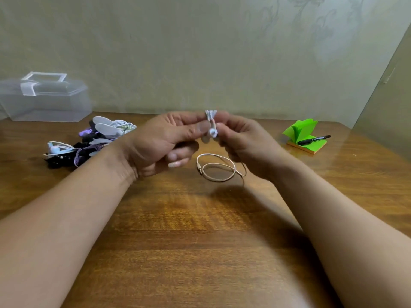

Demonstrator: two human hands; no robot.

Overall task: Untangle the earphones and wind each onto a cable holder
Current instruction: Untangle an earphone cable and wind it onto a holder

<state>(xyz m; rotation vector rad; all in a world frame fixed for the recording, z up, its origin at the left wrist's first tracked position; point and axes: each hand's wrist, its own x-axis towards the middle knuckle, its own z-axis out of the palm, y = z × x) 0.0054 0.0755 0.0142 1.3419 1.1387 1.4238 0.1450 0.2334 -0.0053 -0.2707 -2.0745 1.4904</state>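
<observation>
While left hand (160, 143) and right hand (242, 141) pinch white earphones (212, 131), their cable (219, 167) loops below.

Near half of table (178, 252): open wood, passable. Centre: left hand (160, 138) and right hand (242, 143) grip an earphone (212, 131) above a flat cable loop (212, 154). Far left: box (44, 101) at the wall, earphone pile (89, 141) before it. Far right: notepad (304, 130) with pen (313, 138) on it.
</observation>
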